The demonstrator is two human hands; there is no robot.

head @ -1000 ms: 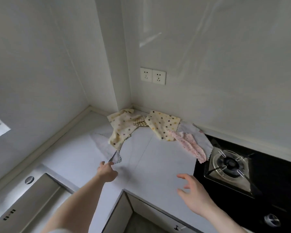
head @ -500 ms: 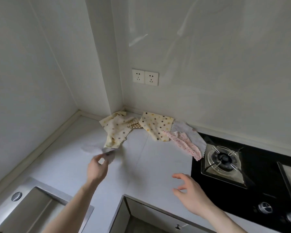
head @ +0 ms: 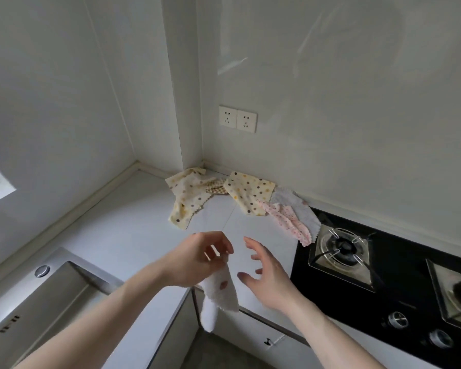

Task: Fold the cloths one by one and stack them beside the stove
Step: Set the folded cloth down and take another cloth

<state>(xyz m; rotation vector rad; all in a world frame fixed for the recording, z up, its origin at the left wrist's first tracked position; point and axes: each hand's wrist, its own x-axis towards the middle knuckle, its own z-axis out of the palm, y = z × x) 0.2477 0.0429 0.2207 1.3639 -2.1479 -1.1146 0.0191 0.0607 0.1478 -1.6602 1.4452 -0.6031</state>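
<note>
My left hand (head: 197,258) grips a white cloth (head: 220,294) with faint spots, lifted off the counter; the cloth hangs down below the hand over the counter's front edge. My right hand (head: 266,272) hovers just to its right, fingers spread, holding nothing. At the back corner lie a cream dotted cloth (head: 188,197), a checked cloth (head: 217,187) partly under its neighbours, and a yellow polka-dot cloth (head: 252,193). A pink cloth (head: 290,221) lies on a grey cloth (head: 301,209) by the stove (head: 383,267), its end over the stove's edge.
The white counter (head: 133,230) runs from a steel sink (head: 37,296) on the left to the black gas stove on the right, with a burner (head: 341,247) near the cloths and knobs (head: 397,319) at the front. Two wall sockets (head: 237,119) sit above the corner.
My left hand has lifted the white cloth off the counter and brought it toward me and to the right. My right hand has moved left, close to the cloth.
</note>
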